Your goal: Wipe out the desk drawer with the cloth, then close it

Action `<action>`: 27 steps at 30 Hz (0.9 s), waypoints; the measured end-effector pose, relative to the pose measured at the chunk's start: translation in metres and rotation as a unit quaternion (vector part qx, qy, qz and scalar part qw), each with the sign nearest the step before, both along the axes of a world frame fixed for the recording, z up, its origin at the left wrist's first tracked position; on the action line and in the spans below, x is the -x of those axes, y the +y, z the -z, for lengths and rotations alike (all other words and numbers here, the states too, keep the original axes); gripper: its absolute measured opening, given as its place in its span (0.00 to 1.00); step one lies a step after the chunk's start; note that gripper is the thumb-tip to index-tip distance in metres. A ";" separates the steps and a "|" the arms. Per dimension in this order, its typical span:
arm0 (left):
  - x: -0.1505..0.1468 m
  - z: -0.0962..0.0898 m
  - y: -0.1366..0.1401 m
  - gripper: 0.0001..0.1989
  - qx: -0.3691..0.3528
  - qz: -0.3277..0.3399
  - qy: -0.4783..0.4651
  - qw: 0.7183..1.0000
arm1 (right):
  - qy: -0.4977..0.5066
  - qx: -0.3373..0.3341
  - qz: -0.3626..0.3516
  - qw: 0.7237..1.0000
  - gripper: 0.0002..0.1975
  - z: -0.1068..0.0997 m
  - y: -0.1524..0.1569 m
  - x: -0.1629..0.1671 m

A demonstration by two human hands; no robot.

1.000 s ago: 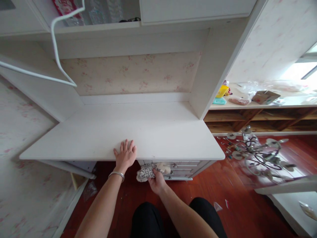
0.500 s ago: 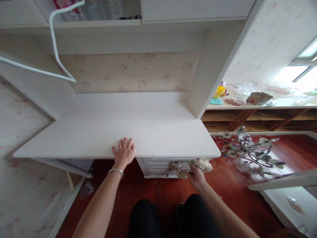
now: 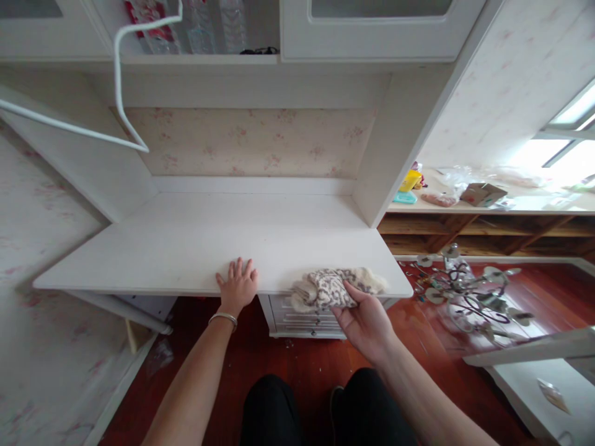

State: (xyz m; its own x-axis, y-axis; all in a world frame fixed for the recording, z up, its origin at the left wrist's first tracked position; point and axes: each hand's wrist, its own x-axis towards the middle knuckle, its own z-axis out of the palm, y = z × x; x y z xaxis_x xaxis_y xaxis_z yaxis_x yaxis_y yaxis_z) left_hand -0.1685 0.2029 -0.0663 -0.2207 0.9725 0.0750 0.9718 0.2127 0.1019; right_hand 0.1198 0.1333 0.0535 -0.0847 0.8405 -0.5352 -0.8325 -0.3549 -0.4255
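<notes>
Two arms outstretched, left hand flat on desk, fingers spread, right hand fingers clamped on patterned cloth

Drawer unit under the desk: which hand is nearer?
Right. The right hand, gripping the cloth, is just in front of the drawer unit; the left hand rests on the desk.
</notes>
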 end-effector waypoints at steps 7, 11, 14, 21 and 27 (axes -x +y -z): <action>-0.002 -0.004 0.000 0.28 0.012 -0.008 0.004 1.000 | 0.102 -0.108 -0.030 0.988 0.11 0.009 0.075 0.082; -0.004 -0.006 -0.001 0.28 -0.014 0.001 0.026 1.000 | -0.038 -0.013 -0.210 0.977 0.07 0.058 0.079 0.083; -0.005 -0.007 -0.003 0.28 -0.010 0.003 0.016 1.000 | -0.103 -0.018 -0.305 0.947 0.09 0.073 0.059 0.054; -0.001 -0.006 0.001 0.27 0.000 -0.005 -0.020 1.000 | -0.393 -0.106 -0.239 0.882 0.12 0.055 0.060 -0.077; -0.008 -0.004 -0.037 0.23 -0.089 0.020 -0.056 0.994 | -0.816 -0.023 -0.166 0.553 0.22 0.081 0.105 -0.163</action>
